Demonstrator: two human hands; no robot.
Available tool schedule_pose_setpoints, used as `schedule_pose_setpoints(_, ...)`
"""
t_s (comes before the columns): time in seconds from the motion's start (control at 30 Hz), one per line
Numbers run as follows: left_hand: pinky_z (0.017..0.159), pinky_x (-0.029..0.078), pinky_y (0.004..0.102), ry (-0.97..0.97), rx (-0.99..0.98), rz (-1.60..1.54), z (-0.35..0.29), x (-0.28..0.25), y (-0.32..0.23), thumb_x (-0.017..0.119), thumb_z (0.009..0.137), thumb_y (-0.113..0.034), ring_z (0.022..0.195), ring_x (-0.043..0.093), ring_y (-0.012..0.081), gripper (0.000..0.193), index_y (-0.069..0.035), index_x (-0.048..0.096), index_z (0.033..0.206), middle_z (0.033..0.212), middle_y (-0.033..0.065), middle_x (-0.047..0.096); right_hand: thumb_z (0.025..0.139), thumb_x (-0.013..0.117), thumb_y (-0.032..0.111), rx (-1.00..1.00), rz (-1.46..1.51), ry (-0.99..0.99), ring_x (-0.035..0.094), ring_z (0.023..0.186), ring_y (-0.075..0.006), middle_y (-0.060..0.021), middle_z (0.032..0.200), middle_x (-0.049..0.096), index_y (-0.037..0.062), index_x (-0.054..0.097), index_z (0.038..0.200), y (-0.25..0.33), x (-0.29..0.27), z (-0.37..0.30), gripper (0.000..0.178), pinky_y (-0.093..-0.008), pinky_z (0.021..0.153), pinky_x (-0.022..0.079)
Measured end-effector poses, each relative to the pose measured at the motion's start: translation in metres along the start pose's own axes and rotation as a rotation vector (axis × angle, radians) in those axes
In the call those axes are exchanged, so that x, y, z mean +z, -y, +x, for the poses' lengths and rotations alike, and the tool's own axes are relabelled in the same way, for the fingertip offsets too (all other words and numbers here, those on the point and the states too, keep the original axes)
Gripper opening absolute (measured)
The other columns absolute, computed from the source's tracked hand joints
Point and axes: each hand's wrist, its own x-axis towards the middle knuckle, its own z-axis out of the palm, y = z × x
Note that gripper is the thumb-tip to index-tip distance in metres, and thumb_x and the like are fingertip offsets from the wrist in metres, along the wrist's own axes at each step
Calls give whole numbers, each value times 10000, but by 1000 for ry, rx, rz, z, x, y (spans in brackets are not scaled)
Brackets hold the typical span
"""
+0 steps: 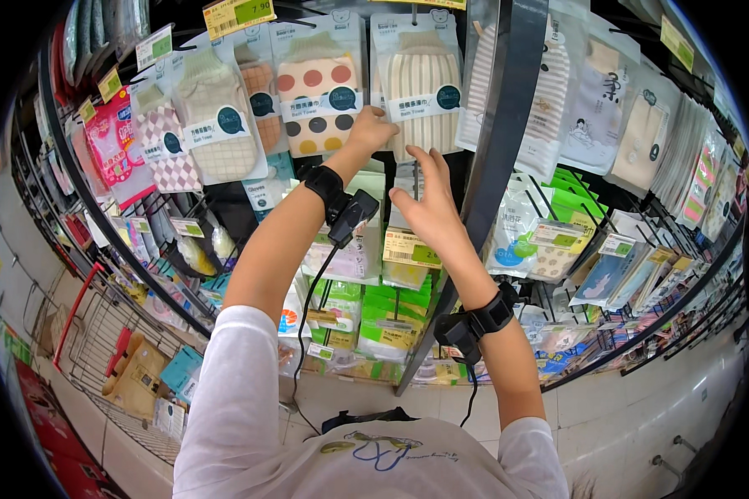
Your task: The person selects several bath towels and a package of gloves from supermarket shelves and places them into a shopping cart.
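Two hanging bath towel packets are in front of me: a striped bath towel packet (424, 83) with pale green and cream stripes, and a dotted bath towel packet (318, 79) to its left. My left hand (369, 130) is between them, its fingers bent together at the striped packet's lower left edge; the fingertips are partly hidden. Beneath that same packet my right hand (430, 193) is raised with thumb and fingers apart, its fingertips close to the packet's bottom edge. Whether they touch it is unclear. Both wrists carry black straps with small cabled devices.
A dark metal post (499, 125) stands just right of my right hand. More packets hang left, including a checked mitt packet (218, 116), and right, such as a pale body-towel packet (595, 108). Price tags (411, 249) jut out below. A shopping cart (100, 358) holding goods stands lower left.
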Motion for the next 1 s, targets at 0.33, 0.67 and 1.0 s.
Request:
schedule_pose_setpoints(0.33, 585, 415, 262, -108, 112, -166, -42, -36, -46, 612, 628, -91, 635, 524, 149, 390, 27, 484, 976, 680, 79, 548, 717, 548, 123, -109, -179, -71, 195, 1219, -403, -275, 1294, 196, 79, 331, 1232, 2, -1, -4, 560, -408, 984, 213)
schedule_pose_setpoints(0.67, 607, 384, 191, -177, 269, -246, -90, -97, -106, 525, 725, -38, 689, 506, 84, 280, 19, 491, 998, 776, 37, 547, 790, 535, 301, 107, 312, -220, 202, 1235, -326, -297, 1313, 152, -77, 112, 1290, -6, 15, 6, 756, -345, 995, 204)
schedule_pose_setpoints(1.0, 695, 423, 223, -168, 146, -483, -146, -128, -146, 500, 736, -62, 788, 517, 127, 293, 37, 474, 1011, 887, 86, 527, 831, 471, 89, -47, 893, -264, 446, 1065, -204, -204, 1188, 419, -76, 164, 1283, 75, -5, -21, 570, -292, 889, 347)
